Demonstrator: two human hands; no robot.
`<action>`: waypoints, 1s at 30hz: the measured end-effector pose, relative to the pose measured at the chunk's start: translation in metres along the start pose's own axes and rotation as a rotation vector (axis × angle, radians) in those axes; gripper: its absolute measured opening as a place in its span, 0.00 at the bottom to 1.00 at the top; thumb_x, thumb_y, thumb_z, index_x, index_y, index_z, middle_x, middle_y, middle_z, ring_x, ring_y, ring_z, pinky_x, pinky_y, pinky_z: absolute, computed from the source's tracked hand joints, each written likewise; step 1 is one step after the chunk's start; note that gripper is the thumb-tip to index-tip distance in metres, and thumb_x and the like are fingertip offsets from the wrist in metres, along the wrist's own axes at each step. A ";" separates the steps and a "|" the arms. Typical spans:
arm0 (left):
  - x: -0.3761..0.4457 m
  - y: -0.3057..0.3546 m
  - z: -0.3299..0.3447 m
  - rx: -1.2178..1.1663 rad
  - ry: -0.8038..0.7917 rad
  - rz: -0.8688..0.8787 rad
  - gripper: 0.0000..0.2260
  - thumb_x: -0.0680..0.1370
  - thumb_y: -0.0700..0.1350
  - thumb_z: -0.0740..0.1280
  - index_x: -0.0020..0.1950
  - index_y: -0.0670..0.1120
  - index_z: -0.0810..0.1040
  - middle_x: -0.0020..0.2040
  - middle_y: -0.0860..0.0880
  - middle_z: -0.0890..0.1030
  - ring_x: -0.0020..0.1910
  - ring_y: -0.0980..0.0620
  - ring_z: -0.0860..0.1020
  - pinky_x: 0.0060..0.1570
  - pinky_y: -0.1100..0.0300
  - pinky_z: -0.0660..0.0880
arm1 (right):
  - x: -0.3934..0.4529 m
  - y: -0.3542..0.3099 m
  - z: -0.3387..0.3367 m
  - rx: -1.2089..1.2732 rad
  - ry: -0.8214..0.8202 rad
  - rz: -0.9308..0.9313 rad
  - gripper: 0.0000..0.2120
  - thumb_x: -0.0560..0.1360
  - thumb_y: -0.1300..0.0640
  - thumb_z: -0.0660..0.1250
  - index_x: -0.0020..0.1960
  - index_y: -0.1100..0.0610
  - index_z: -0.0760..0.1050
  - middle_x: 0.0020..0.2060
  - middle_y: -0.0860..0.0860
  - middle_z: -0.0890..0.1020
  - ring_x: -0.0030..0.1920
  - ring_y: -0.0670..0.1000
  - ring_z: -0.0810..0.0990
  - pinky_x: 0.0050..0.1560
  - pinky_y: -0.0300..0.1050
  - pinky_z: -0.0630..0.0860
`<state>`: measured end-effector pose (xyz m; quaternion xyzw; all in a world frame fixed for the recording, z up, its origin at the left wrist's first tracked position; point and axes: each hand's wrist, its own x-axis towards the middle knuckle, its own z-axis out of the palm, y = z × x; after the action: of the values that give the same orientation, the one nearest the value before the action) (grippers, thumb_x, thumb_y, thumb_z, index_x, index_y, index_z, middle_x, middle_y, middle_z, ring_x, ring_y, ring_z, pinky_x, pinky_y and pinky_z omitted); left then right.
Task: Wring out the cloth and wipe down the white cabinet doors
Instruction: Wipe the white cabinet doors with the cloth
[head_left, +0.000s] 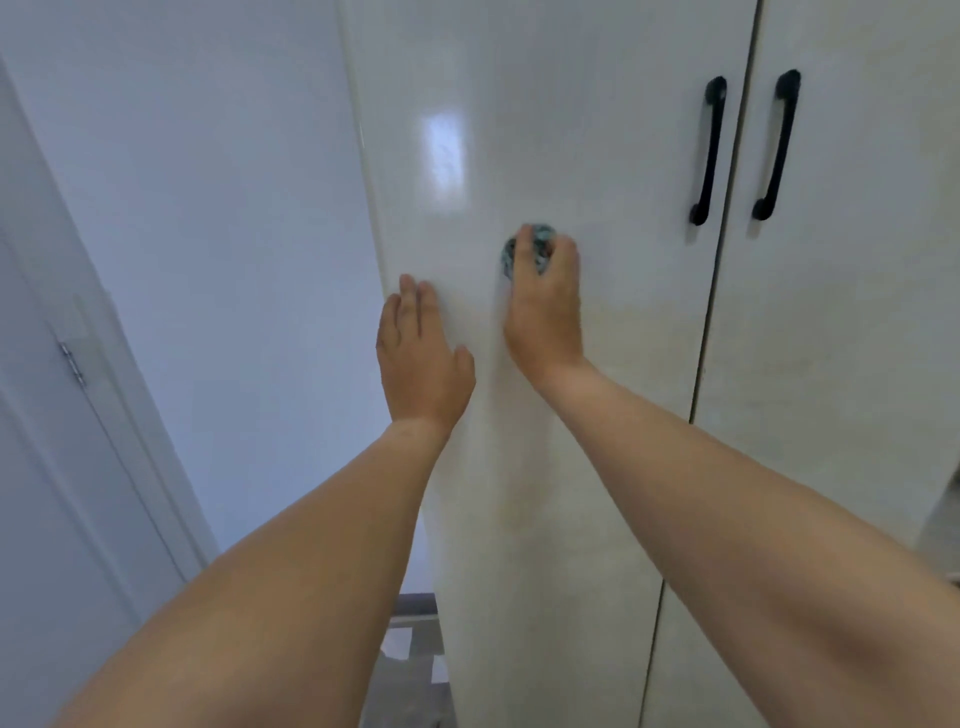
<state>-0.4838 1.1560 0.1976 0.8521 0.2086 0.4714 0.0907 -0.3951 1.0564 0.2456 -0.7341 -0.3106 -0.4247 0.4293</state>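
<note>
Right hand grips a balled cloth, pressing it on the left door mid-panel. Left hand lies flat, fingers together, by the door's edge. Cloth looks soft, light, likely damp; palm it bunched.

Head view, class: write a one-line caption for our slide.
Right hand presses a bunched cloth against the white cabinet door while the left hand rests flat beside it.
</note>
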 end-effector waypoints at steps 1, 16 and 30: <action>0.001 -0.002 0.004 -0.012 0.040 0.032 0.35 0.77 0.45 0.65 0.81 0.40 0.55 0.82 0.43 0.54 0.80 0.43 0.52 0.79 0.52 0.49 | 0.007 -0.020 0.009 0.009 -0.112 -0.120 0.21 0.83 0.48 0.51 0.72 0.54 0.66 0.65 0.55 0.69 0.63 0.53 0.68 0.61 0.44 0.67; -0.008 -0.045 0.044 -0.249 0.309 0.250 0.27 0.80 0.42 0.64 0.78 0.38 0.63 0.79 0.42 0.63 0.80 0.46 0.58 0.76 0.49 0.62 | 0.004 -0.050 0.077 -0.152 -0.025 -0.730 0.23 0.76 0.68 0.58 0.71 0.68 0.68 0.72 0.63 0.68 0.74 0.63 0.63 0.75 0.52 0.59; -0.013 -0.045 0.058 -0.245 0.376 0.218 0.30 0.75 0.40 0.55 0.77 0.35 0.62 0.80 0.41 0.60 0.80 0.45 0.54 0.78 0.60 0.49 | -0.026 -0.001 0.047 -0.254 -0.116 -0.675 0.27 0.78 0.71 0.54 0.77 0.63 0.59 0.77 0.58 0.59 0.78 0.56 0.53 0.74 0.39 0.47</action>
<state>-0.4529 1.1926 0.1404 0.7496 0.0697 0.6503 0.1015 -0.3909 1.0959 0.2097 -0.6605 -0.5040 -0.5354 0.1521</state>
